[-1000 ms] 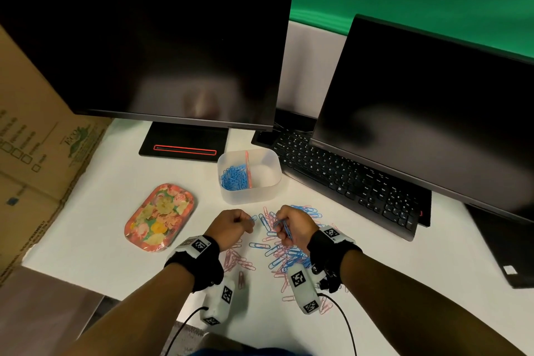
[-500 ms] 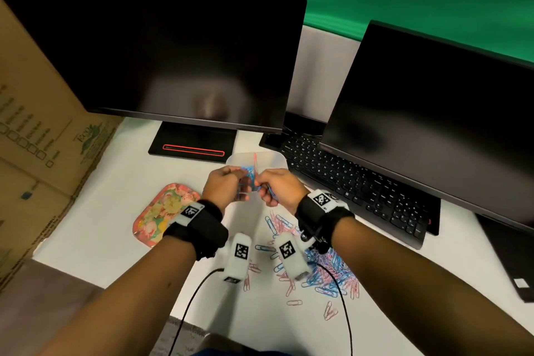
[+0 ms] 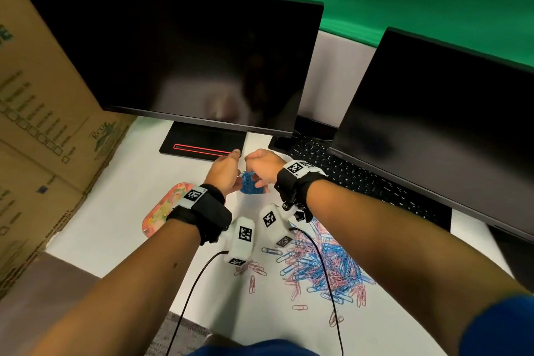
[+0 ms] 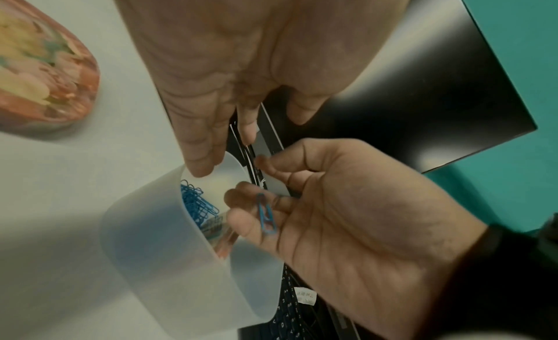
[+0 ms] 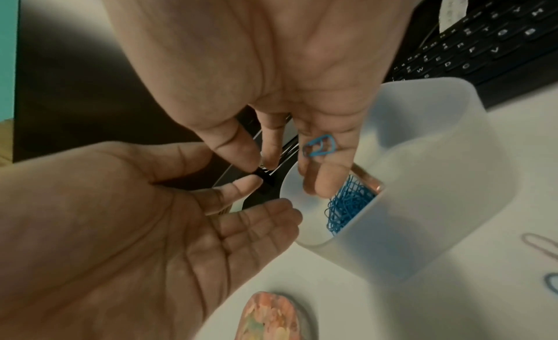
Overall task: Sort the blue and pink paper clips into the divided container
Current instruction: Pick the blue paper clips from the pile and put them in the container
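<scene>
Both hands over the container (image 4: 157, 245), mostly hidden in head view, right hand (image 4: 347, 216) fingers loosely curled, blue clip (image 4: 267, 214) resting on them, left hand (image 5: 126, 230) open, empty, loose clips (image 3: 323, 266) at 6 o'clock.

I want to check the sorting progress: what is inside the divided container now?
The divided container holds a heap of blue paper clips on one side of its divider. The other compartment is mostly hidden by its wall and the right hand.
</scene>
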Action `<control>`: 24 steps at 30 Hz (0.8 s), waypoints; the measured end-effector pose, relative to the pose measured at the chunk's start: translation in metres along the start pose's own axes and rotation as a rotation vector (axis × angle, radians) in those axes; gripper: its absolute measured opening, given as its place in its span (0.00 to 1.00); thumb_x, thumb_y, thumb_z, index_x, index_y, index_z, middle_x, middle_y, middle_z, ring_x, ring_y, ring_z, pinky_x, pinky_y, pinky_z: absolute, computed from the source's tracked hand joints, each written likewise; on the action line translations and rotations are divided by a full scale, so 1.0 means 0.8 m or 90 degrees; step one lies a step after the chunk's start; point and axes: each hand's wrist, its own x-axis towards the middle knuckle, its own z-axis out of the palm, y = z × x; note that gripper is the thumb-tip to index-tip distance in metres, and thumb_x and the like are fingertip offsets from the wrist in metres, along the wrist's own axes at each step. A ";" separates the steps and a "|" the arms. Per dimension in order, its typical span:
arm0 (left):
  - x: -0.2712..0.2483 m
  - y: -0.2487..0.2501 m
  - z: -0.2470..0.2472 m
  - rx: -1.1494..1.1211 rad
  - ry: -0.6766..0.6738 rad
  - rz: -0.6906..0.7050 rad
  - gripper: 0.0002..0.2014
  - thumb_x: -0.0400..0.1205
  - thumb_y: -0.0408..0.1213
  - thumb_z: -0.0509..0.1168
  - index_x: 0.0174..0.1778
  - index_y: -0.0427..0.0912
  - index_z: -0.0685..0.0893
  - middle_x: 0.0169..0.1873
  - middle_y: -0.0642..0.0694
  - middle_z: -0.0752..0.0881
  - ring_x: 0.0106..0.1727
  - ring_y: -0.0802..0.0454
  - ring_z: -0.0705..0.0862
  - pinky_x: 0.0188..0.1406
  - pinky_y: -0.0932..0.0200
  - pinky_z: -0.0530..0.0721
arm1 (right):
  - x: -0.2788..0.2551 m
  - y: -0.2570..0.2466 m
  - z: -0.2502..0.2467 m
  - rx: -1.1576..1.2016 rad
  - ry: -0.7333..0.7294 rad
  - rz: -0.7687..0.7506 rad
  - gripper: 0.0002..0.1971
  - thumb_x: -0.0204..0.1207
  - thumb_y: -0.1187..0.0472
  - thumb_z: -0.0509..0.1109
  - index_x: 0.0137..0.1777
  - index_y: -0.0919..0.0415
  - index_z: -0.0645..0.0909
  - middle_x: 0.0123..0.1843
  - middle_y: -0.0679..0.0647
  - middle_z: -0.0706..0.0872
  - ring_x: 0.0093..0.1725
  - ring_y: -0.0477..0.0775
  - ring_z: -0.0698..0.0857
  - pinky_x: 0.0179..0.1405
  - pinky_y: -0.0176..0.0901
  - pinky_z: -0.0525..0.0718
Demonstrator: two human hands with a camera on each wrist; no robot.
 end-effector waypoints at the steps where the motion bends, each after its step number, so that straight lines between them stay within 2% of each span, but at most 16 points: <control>1: -0.002 -0.001 -0.001 -0.006 0.007 0.005 0.21 0.86 0.48 0.56 0.71 0.40 0.72 0.61 0.35 0.79 0.58 0.40 0.81 0.47 0.53 0.82 | 0.002 -0.001 0.001 0.012 0.006 -0.001 0.14 0.76 0.65 0.63 0.61 0.58 0.79 0.49 0.55 0.80 0.41 0.52 0.81 0.40 0.48 0.87; 3: -0.004 -0.007 -0.001 -0.014 0.029 0.027 0.20 0.86 0.46 0.55 0.70 0.39 0.73 0.59 0.37 0.79 0.57 0.41 0.81 0.48 0.51 0.81 | 0.005 0.001 0.002 0.005 0.034 0.004 0.20 0.72 0.64 0.65 0.65 0.55 0.79 0.55 0.56 0.80 0.56 0.56 0.82 0.59 0.53 0.85; 4: -0.006 -0.011 -0.001 -0.008 0.039 0.040 0.17 0.86 0.45 0.55 0.67 0.39 0.74 0.56 0.38 0.80 0.55 0.41 0.81 0.49 0.50 0.81 | 0.005 0.003 0.002 0.001 0.046 0.001 0.21 0.71 0.63 0.66 0.65 0.52 0.79 0.59 0.56 0.81 0.61 0.57 0.81 0.63 0.53 0.83; 6: -0.009 -0.022 -0.004 0.032 0.043 0.075 0.11 0.85 0.40 0.57 0.59 0.41 0.78 0.52 0.40 0.81 0.53 0.41 0.82 0.47 0.50 0.81 | 0.002 0.007 0.001 -0.001 0.061 -0.027 0.18 0.71 0.62 0.66 0.61 0.50 0.80 0.58 0.54 0.83 0.61 0.56 0.81 0.64 0.53 0.83; 8: -0.011 -0.042 -0.006 0.127 0.018 0.115 0.07 0.80 0.37 0.59 0.49 0.45 0.82 0.47 0.41 0.85 0.48 0.43 0.85 0.44 0.51 0.82 | -0.005 0.013 -0.004 0.011 0.077 -0.068 0.12 0.73 0.64 0.64 0.53 0.50 0.82 0.48 0.52 0.84 0.54 0.56 0.85 0.60 0.55 0.85; 10: -0.015 -0.067 -0.006 0.269 -0.023 0.171 0.06 0.77 0.36 0.62 0.38 0.48 0.83 0.40 0.45 0.87 0.44 0.44 0.85 0.46 0.54 0.81 | -0.018 0.026 -0.015 0.008 0.089 -0.101 0.10 0.75 0.67 0.62 0.45 0.51 0.82 0.41 0.54 0.85 0.41 0.56 0.85 0.44 0.52 0.89; 11: -0.017 -0.080 -0.005 0.354 -0.041 0.207 0.06 0.77 0.35 0.63 0.36 0.48 0.83 0.39 0.47 0.88 0.43 0.46 0.86 0.48 0.57 0.81 | -0.026 0.036 -0.020 -0.022 0.096 -0.113 0.10 0.75 0.68 0.62 0.45 0.53 0.82 0.41 0.55 0.86 0.37 0.55 0.84 0.36 0.46 0.86; 12: -0.020 -0.092 -0.002 0.440 -0.059 0.255 0.06 0.77 0.35 0.64 0.37 0.48 0.83 0.39 0.48 0.88 0.43 0.47 0.86 0.48 0.58 0.82 | -0.037 0.050 -0.026 -0.076 0.106 -0.122 0.09 0.76 0.67 0.63 0.45 0.55 0.84 0.42 0.54 0.87 0.37 0.54 0.84 0.34 0.42 0.83; 14: -0.021 -0.115 0.007 0.613 -0.132 0.352 0.08 0.77 0.34 0.63 0.43 0.51 0.85 0.45 0.48 0.88 0.48 0.46 0.86 0.51 0.57 0.83 | -0.056 0.085 -0.034 -0.206 0.103 -0.116 0.07 0.77 0.62 0.66 0.47 0.56 0.86 0.45 0.53 0.90 0.42 0.54 0.87 0.42 0.39 0.84; 16: -0.023 -0.133 0.015 0.812 -0.223 0.385 0.15 0.78 0.35 0.61 0.58 0.50 0.84 0.57 0.46 0.82 0.58 0.44 0.82 0.55 0.54 0.81 | -0.073 0.126 -0.036 -0.292 0.067 -0.092 0.10 0.76 0.62 0.65 0.48 0.55 0.88 0.48 0.53 0.90 0.47 0.54 0.88 0.48 0.37 0.83; 18: -0.023 -0.149 0.020 0.986 -0.269 0.422 0.22 0.77 0.35 0.61 0.68 0.50 0.77 0.65 0.47 0.75 0.62 0.43 0.76 0.55 0.50 0.80 | -0.085 0.163 -0.033 -0.376 0.028 -0.061 0.13 0.74 0.61 0.63 0.52 0.52 0.87 0.54 0.53 0.88 0.54 0.55 0.87 0.54 0.38 0.82; 21: -0.025 -0.161 0.023 1.083 -0.263 0.488 0.28 0.74 0.31 0.60 0.72 0.52 0.72 0.66 0.47 0.72 0.63 0.43 0.72 0.53 0.50 0.78 | -0.096 0.200 -0.025 -0.501 -0.028 -0.028 0.20 0.76 0.62 0.60 0.65 0.51 0.81 0.65 0.56 0.79 0.68 0.60 0.78 0.69 0.48 0.76; 24: -0.026 -0.163 0.021 1.110 -0.243 0.530 0.30 0.74 0.30 0.59 0.72 0.55 0.73 0.64 0.47 0.73 0.63 0.42 0.71 0.53 0.52 0.75 | -0.101 0.219 -0.020 -0.559 -0.007 -0.062 0.21 0.78 0.65 0.59 0.69 0.53 0.79 0.65 0.57 0.78 0.69 0.62 0.75 0.70 0.53 0.76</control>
